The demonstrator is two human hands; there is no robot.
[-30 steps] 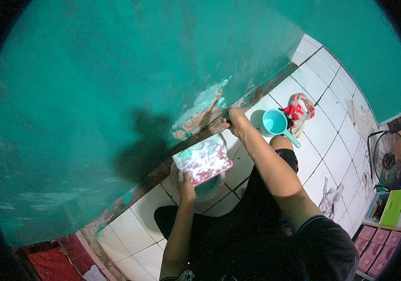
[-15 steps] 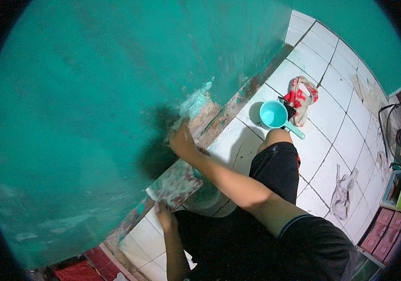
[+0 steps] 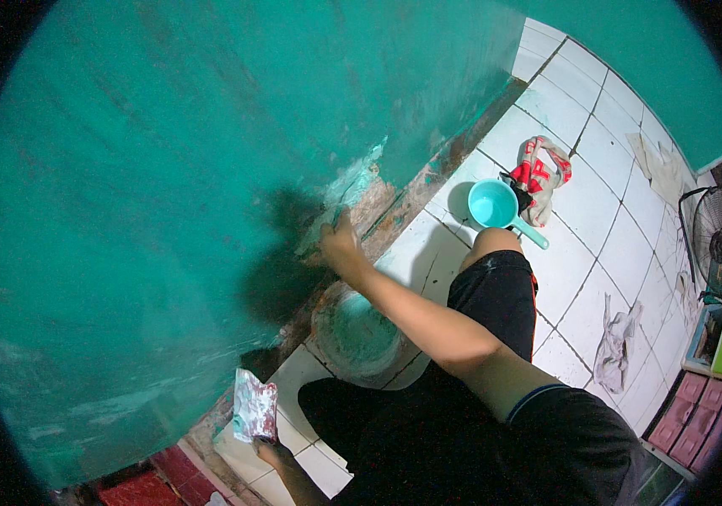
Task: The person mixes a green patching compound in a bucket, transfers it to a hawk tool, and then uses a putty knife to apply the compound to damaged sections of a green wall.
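Note:
My left hand (image 3: 271, 453) grips the lower end of a small flat board (image 3: 254, 408), reddish-brown and smeared with white paste, held upright near the foot of the wall. Against the green wall (image 3: 167, 169), my right hand (image 3: 342, 246) is closed at the lower edge of a rough patch (image 3: 369, 198) of pale filler and bare plaster. What its fingers hold is too small and dark to make out. Below my right forearm stands a round basin (image 3: 359, 333) with whitish residue inside.
On the white tiles, right of the patch, sits a turquoise dipper (image 3: 493, 204) beside a crumpled red-and-white plastic bag (image 3: 544, 179). Farther right are a greyish plastic bag (image 3: 617, 346), a fan (image 3: 716, 232) and pink drawers (image 3: 688, 422). My bent knee (image 3: 496, 243) is close to the dipper.
The left hand has drawn the board down and left, away from the right hand, and tilted it upright, uncovering the basin. My right hand has shifted slightly right along the patch.

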